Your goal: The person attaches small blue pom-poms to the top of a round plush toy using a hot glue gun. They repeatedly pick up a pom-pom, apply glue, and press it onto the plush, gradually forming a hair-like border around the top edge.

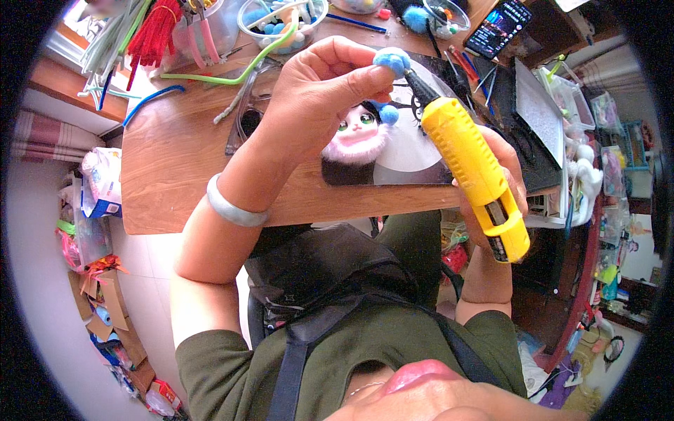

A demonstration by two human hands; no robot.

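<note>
Between the thumb and fingers of my left hand [342,73] is a small fluffy blue pompom piece [392,61], held up over the table. My right hand [500,158] grips a yellow hot glue gun [466,152], its body hiding part of the fingers. The black nozzle [420,87] meets the pompom's lower right side or lies very close to it. Below my left hand, a doll face [359,126] with green eyes and pink fur trim rests on a dark mat [410,178]. A blue ball [388,114] sits beside its head.
Along the back stand a clear tub of pompoms [281,39], pink-handled pliers [202,37] and red pipe cleaners [154,39]. A green pipe cleaner [210,79] lies at the left. At the back right are a lit phone [497,29] and a grey-topped board [538,110].
</note>
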